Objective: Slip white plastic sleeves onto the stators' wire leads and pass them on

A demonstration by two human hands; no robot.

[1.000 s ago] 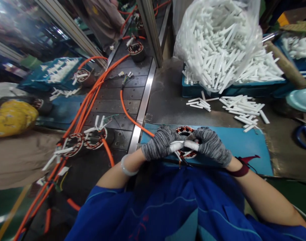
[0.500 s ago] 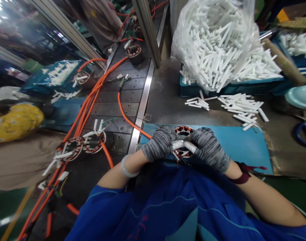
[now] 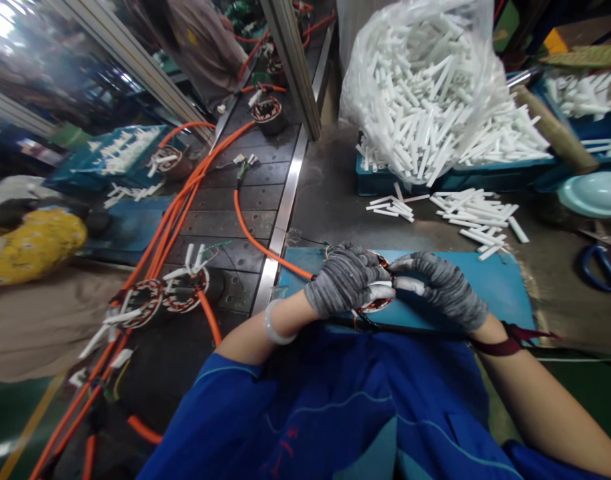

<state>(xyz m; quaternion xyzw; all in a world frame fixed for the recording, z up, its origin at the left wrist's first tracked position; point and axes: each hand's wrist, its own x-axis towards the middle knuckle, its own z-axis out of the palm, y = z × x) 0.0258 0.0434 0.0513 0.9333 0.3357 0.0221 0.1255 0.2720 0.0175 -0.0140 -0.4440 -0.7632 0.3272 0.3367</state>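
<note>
Both my hands wear grey knit gloves and work over a round motor stator (image 3: 376, 303) with copper windings, which lies on a blue mat (image 3: 490, 287). My left hand (image 3: 344, 280) curls over the stator and covers most of it. A white sleeve tube (image 3: 408, 285) is pinched in the fingers of my right hand (image 3: 443, 287), its left end meeting my left fingertips at the stator. An orange cable (image 3: 265, 248) runs from the stator onto the conveyor.
A conveyor belt (image 3: 225, 213) on the left carries more stators (image 3: 185, 290) and orange cables. A clear bag of white tubes (image 3: 425, 87) sits in a blue tray; loose tubes (image 3: 478, 213) lie before it. Blue scissors (image 3: 600, 267) lie far right. Another person stands at the back.
My hands have shifted right on the mat. My right hand has drawn off to the right with the tube, while the left has closed over the stator.
</note>
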